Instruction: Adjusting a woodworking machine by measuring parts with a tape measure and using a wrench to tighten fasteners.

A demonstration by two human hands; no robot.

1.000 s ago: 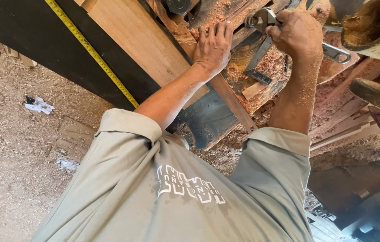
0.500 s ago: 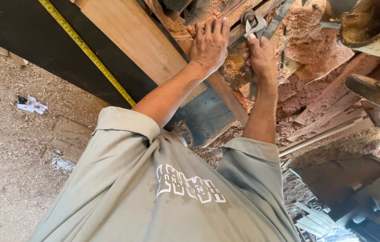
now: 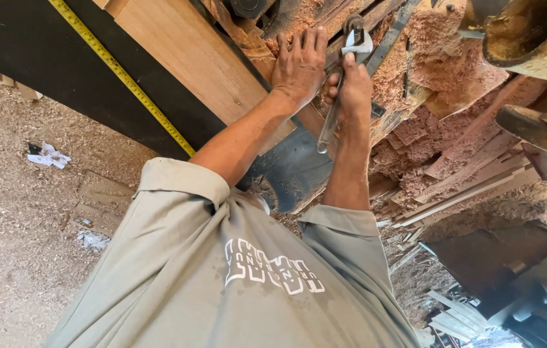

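A steel adjustable wrench, worn and dusty, stands nearly upright, its head at the top against the sawdust-caked machine bed. Its long handle slants down and left, ending in a small ring at the lower tip.

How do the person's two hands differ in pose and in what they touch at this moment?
The left hand lies flat, fingers spread, on the sawdust-covered wood; the right hand is closed in a fist. The left hand holds nothing; the right hand grips an adjustable wrench. Both reach up, side by side.
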